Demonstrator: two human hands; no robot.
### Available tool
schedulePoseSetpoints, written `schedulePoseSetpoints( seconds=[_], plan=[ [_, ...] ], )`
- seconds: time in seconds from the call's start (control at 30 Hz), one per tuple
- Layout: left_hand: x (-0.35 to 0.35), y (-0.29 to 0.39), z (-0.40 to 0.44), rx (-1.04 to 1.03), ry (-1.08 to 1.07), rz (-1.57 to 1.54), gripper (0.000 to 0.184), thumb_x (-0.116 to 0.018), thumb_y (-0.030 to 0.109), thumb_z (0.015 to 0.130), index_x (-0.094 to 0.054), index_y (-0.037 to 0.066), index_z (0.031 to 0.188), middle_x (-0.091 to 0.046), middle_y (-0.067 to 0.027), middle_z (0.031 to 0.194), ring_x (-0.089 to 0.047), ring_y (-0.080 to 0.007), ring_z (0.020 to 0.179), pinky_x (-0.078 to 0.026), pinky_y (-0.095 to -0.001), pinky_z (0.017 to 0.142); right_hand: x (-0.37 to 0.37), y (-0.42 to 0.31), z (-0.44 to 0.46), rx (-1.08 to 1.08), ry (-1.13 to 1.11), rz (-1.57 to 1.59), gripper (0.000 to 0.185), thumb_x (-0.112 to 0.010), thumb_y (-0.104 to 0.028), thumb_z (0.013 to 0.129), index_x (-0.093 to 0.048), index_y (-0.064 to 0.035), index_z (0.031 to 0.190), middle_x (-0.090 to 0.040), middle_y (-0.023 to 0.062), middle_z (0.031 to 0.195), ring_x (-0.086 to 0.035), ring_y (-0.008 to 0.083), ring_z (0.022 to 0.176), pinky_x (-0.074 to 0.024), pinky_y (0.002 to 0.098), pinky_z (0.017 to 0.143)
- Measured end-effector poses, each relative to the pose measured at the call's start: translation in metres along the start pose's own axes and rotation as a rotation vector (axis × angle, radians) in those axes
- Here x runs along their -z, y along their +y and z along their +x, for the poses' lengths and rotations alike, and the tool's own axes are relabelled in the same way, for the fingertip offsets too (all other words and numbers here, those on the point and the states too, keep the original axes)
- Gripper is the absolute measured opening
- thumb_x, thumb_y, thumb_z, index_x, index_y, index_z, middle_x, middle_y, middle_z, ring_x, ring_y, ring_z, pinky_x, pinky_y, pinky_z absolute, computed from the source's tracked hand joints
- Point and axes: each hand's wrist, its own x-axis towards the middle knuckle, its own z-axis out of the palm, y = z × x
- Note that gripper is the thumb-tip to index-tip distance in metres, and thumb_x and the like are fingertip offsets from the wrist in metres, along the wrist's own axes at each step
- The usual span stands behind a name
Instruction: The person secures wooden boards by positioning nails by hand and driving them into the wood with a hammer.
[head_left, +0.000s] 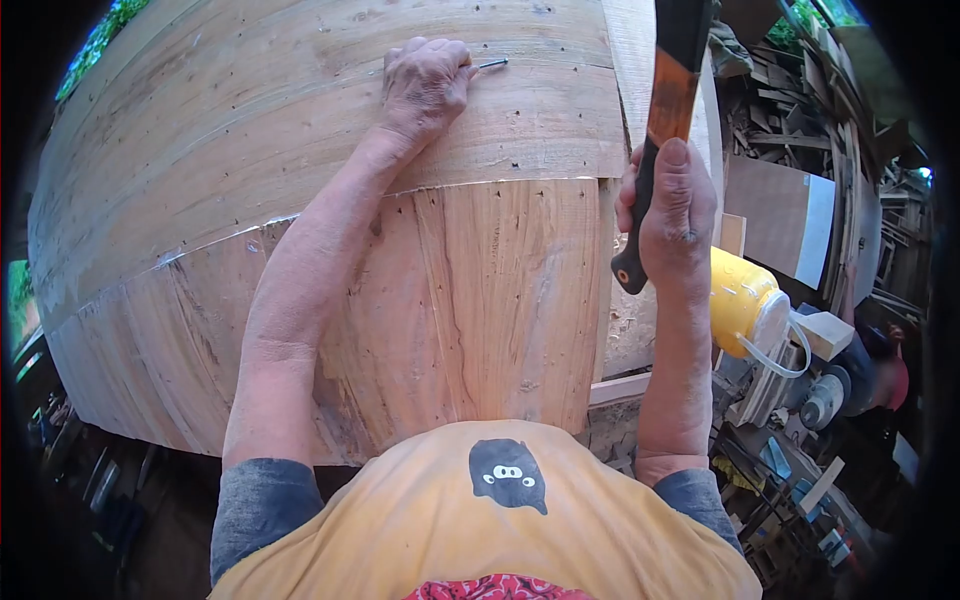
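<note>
My left hand (427,84) rests closed on the curved wooden planking, fingers around a thin metal nail or punch (493,64). Its shank sticks out to the right of the fist, and its other end is hidden. In my right hand (677,215), raised at the right, is a hammer (672,95) with a black and orange handle. The handle points up and the hammer's head lies beyond the top of the view. Below both hands spreads the planked wooden surface (480,290), dotted with small dark fastener marks. A pale seam crosses it.
A yellow bucket (737,300) with a white handle lies on its side at the right. Behind it stand a board (765,205) and stacked scrap timber (790,120). Lower right are an angle-grinder-like tool (825,398), wood offcuts and clutter. Another person, partly visible, is at the far right.
</note>
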Motion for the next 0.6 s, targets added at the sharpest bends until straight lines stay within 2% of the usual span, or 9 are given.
schedulePoseSetpoints(
  seconds=[0.2, 0.23, 0.37, 0.47, 0.57, 0.6],
  plan=[
    [-0.002, -0.001, 0.0, -0.034, -0.008, 0.032, 0.012, -0.072, 0.023, 0.09, -0.066, 0.014, 0.086, -0.067, -0.0007, 0.087, -0.062, -0.0239, 0.093, -0.041, -0.0402, 0.085, -0.016, 0.033, -0.003, -0.036, -0.052, -0.172, 0.052, -0.043, -0.054, 0.109, -0.054, -0.0065, 0.093, -0.054, 0.0026, 0.067, -0.053, 0.0111, 0.058, -0.0445, 0.0308, 0.053],
    [-0.002, -0.001, 0.0, -0.033, -0.008, 0.039, 0.012, -0.072, 0.023, 0.09, -0.066, 0.014, 0.086, -0.067, -0.0007, 0.087, -0.062, -0.0239, 0.093, -0.041, -0.0402, 0.085, -0.019, 0.044, -0.003, -0.012, -0.044, -0.192, 0.053, -0.042, -0.054, 0.11, -0.055, -0.0056, 0.092, -0.055, 0.0016, 0.068, -0.052, 0.0099, 0.055, -0.0422, 0.026, 0.052],
    [-0.002, 0.0, -0.001, -0.034, -0.012, 0.049, 0.011, -0.071, 0.023, 0.09, -0.066, 0.014, 0.086, -0.067, -0.0004, 0.087, -0.061, -0.0241, 0.093, -0.04, -0.0406, 0.086, -0.026, 0.083, -0.001, -0.048, -0.079, -0.447, 0.049, -0.042, -0.05, 0.111, -0.055, -0.0063, 0.093, -0.056, 0.0044, 0.067, -0.054, 0.0127, 0.055, -0.0449, 0.0305, 0.054],
    [-0.001, 0.0, 0.0, -0.036, -0.015, 0.05, 0.009, -0.071, 0.022, 0.089, -0.067, 0.015, 0.086, -0.068, -0.0009, 0.087, -0.062, -0.0241, 0.093, -0.04, -0.0414, 0.085, -0.021, 0.092, 0.001, -0.041, -0.105, -0.513, 0.048, -0.042, -0.049, 0.111, -0.056, -0.0063, 0.095, -0.056, 0.0034, 0.068, -0.053, 0.012, 0.055, -0.0448, 0.0289, 0.054],
    [0.0, 0.001, 0.001, -0.033, -0.018, 0.052, 0.01, -0.071, 0.022, 0.09, -0.066, 0.014, 0.086, -0.068, -0.0007, 0.087, -0.062, -0.0238, 0.093, -0.04, -0.0408, 0.085, -0.016, 0.059, 0.002, -0.119, -0.111, -0.294, 0.047, -0.042, -0.048, 0.111, -0.056, -0.0058, 0.097, -0.055, 0.0021, 0.067, -0.052, 0.011, 0.055, -0.0438, 0.027, 0.053],
    [0.0, 0.002, 0.0, -0.027, -0.023, 0.053, 0.01, -0.071, 0.022, 0.09, -0.065, 0.014, 0.086, -0.067, -0.0005, 0.088, -0.062, -0.0236, 0.093, -0.04, -0.0403, 0.085, -0.016, 0.047, 0.002, -0.075, -0.075, -0.246, 0.048, -0.043, -0.048, 0.111, -0.055, -0.0049, 0.095, -0.055, 0.0039, 0.067, -0.055, 0.0142, 0.056, -0.0445, 0.0297, 0.054]
  ],
)
